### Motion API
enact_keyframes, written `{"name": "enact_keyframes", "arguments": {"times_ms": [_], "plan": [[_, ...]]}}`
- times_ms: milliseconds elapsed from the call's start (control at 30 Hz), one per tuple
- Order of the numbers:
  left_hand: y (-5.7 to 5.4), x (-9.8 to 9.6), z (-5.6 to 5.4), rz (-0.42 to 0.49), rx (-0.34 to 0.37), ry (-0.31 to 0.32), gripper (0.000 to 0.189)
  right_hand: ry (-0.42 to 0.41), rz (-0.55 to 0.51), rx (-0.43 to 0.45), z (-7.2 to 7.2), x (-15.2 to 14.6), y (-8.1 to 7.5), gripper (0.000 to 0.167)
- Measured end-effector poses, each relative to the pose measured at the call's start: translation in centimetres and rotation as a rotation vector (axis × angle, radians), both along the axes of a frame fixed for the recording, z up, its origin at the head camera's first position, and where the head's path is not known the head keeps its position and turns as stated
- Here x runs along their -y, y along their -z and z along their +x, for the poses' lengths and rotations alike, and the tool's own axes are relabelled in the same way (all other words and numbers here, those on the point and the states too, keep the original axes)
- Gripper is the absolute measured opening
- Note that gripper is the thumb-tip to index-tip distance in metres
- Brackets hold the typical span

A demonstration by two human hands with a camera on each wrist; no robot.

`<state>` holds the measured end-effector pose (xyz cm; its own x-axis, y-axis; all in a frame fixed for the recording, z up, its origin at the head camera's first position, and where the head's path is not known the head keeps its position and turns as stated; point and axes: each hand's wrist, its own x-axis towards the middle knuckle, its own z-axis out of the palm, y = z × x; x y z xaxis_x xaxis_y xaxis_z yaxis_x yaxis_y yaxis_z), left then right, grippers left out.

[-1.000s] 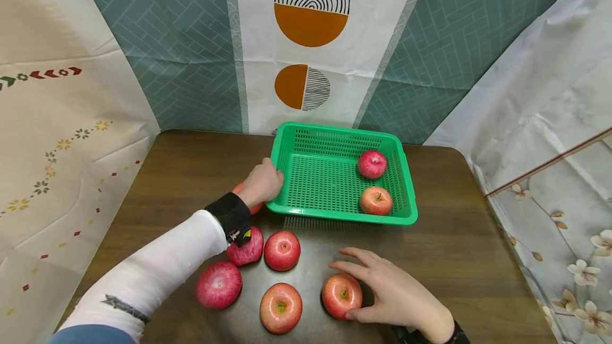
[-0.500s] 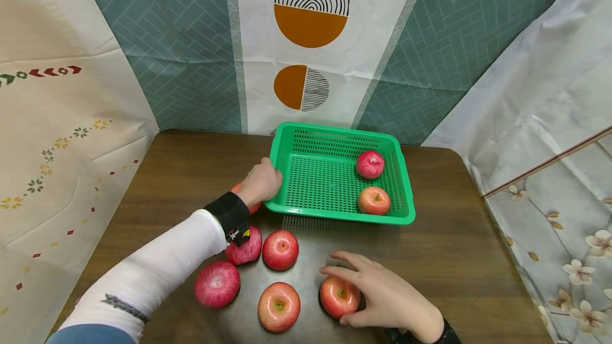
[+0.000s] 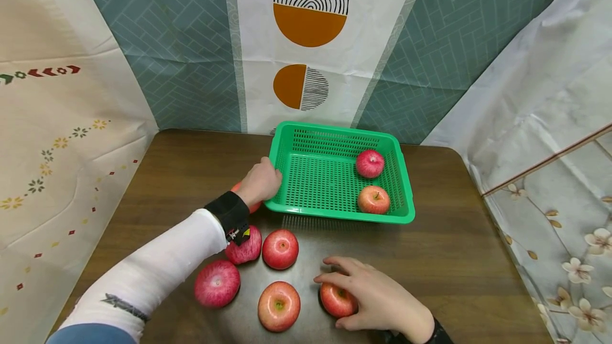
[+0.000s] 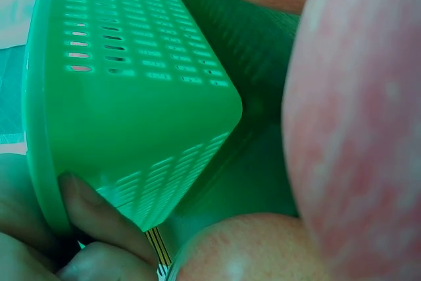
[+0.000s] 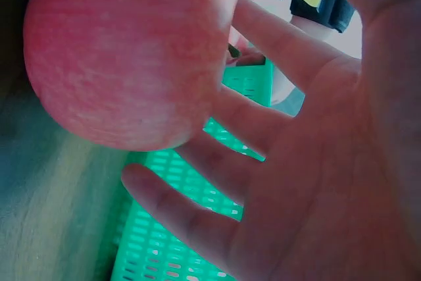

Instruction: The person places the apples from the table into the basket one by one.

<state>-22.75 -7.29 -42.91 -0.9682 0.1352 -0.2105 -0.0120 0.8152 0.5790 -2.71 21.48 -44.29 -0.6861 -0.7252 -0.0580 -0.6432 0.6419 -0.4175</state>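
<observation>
My left hand [image 3: 261,180] grips the left rim of a green plastic basket [image 3: 334,216]; in the left wrist view the thumb [image 4: 99,212] lies over that rim. Two apples sit at the basket's right end, a dark pink apple [image 3: 370,163] and a paler apple [image 3: 374,199]. My right hand [image 3: 382,299] reaches over a red apple [image 3: 334,300] on the table, fingers spread past its far side and thumb by its near edge. In the right wrist view the fingers [image 5: 191,222] look fairly straight, partly hidden behind the apple.
Several more apples lie left of my right hand: a yellowish-red apple [image 3: 279,307], a red apple [image 3: 280,249] and a dark pink apple [image 3: 217,283] among them. Another apple [image 3: 255,207] is partly hidden under my left wrist. Patterned cloth [image 3: 191,57] hangs behind the wooden table [image 3: 459,259].
My right hand has moved left and slightly down, covering more of the red apple, which stays on the table. My left hand and the basket have stayed put.
</observation>
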Motion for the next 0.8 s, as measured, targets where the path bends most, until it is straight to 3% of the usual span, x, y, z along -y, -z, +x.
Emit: {"name": "enact_keyframes", "arguments": {"times_ms": [133, 167, 333, 500, 567, 667, 733, 800], "plan": [[0.2, 0.0, -0.3, 0.013, 0.019, -0.005, 0.041, -0.009, 0.005, -0.022, 0.0, 0.1, 0.3, 0.079], [1.0, 0.1, -0.9, 0.006, 0.007, -0.003, 0.042, -0.01, 0.008, -0.024, 0.0, 0.2, 0.4, 0.08], [2.4, 0.2, -1.9, 0.002, 0.015, 0.004, 0.043, -0.01, 0.021, -0.029, 0.0, 0.4, 0.6, 0.079], [6.0, 0.8, -3.7, -0.001, -0.018, 0.002, 0.05, -0.014, 0.021, -0.044, 0.0, 0.6, 0.7, 0.079], [5.3, 0.7, -3.3, 0.0, -0.009, -0.004, 0.05, -0.018, 0.013, -0.05, 0.0, 0.6, 0.8, 0.08], [1.8, 0.4, -1.2, 0.014, 0.008, 0.008, 0.045, -0.021, 0.003, -0.056, 0.0, 0.7, 1.0, 0.08], [0.0, 0.1, -0.2, 0.026, 0.026, 0.004, 0.043, -0.022, 0.0, -0.056, 0.1, 0.8, 1.1, 0.08], [0.5, 0.2, -0.6, 0.03, 0.023, 0.005, 0.042, -0.021, 0.0, -0.055, 0.1, 0.8, 1.2, 0.08]]}}
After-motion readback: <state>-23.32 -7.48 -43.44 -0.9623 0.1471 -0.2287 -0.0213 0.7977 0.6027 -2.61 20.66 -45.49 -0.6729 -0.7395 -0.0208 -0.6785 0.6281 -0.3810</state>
